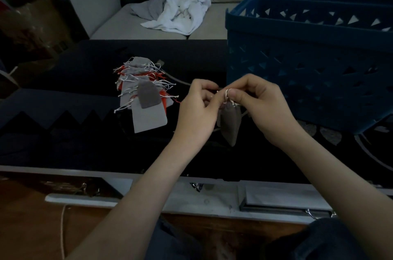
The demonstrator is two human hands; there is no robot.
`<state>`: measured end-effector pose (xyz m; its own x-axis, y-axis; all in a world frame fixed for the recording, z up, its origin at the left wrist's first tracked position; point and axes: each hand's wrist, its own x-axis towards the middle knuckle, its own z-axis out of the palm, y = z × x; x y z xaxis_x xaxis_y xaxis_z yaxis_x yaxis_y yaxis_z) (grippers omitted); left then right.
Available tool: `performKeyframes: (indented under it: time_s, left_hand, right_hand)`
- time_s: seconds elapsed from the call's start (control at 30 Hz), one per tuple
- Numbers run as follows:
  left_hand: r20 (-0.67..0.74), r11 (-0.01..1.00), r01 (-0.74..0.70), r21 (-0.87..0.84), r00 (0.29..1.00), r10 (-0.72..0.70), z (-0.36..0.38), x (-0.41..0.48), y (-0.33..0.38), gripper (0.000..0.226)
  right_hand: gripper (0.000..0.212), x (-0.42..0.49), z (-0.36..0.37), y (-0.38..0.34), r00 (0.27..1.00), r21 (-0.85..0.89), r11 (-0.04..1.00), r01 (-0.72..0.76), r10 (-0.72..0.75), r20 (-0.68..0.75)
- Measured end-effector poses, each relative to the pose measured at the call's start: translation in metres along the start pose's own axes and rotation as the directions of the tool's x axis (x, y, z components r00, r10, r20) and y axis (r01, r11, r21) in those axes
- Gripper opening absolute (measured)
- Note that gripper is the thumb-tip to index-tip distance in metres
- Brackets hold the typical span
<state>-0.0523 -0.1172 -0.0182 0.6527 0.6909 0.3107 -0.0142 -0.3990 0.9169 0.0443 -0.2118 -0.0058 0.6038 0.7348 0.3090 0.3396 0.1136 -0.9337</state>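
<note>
Nearest the camera were the person's dark trousers [331, 238], and from there both forearms reached up to the middle of the bench [74, 142], which was covered with a dark cloth. The left hand [196, 108] and the right hand [261, 106] met above it. The fingers [236, 96] of both were curled and pinching the white cord [226, 92] at the mouth of a small grey pouch [229, 125]. The pouch hung free under the hands, just above the bench and not lying on it. At nine o'clock from the hands lay a pile of pouches [144, 94], grey and orange, with their cords spread out. At two o'clock stood a blue basket [308, 64], near the right hand. I think the risk here was in the cord: it was thin, and if one pinch slipped during a pull, the pouch could drop or its mouth could close unevenly. A wide pull by the right hand might also knock the basket.
</note>
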Motion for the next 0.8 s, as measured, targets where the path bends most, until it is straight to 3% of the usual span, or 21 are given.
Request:
performKeyframes:
  time_s: [0.1,0.37,0.5,0.6,0.67,0.8]
  left_hand:
    - [-0.01,0.998,-0.037,-0.053,0.999,0.036,-0.0001,-0.0012,0.0037,0.013]
    - [0.108,0.996,-0.086,0.015,0.991,0.084,-0.0002,-0.0031,0.0047,0.006]
    - [0.092,0.997,-0.076,0.01,0.993,0.074,-0.001,-0.0023,0.0026,0.021]
    - [0.08,0.999,-0.046,0.026,0.996,0.044,0.0008,-0.0034,0.0033,0.028]
    - [0.08,0.997,-0.049,0.066,0.996,0.043,0.0011,-0.0028,0.0014,0.031]
    - [0.082,0.989,-0.095,0.11,0.993,0.086,0.0005,-0.0027,0.0019,0.033]
  right_hand:
    - [0.012,0.0013,-0.0011,0.002,0.998,0.018,1.0,-0.019,0.02,-0.062]
    - [0.003,-0.0009,0.0012,-0.0026,0.997,0.01,1.0,0.022,-0.021,-0.08]
    - [0.012,-0.0011,-0.0007,-0.0003,0.998,0.016,0.999,0.038,-0.037,-0.043]
    - [0.024,-0.0006,-0.0028,0.0003,0.998,-0.074,0.996,0.054,-0.053,0.021]
    - [0.025,0.0,-0.0025,-0.0001,0.997,-0.121,0.991,0.061,-0.055,0.054]
    - [0.018,-0.0014,-0.0003,-0.0039,0.997,-0.034,0.999,0.038,-0.036,0.065]
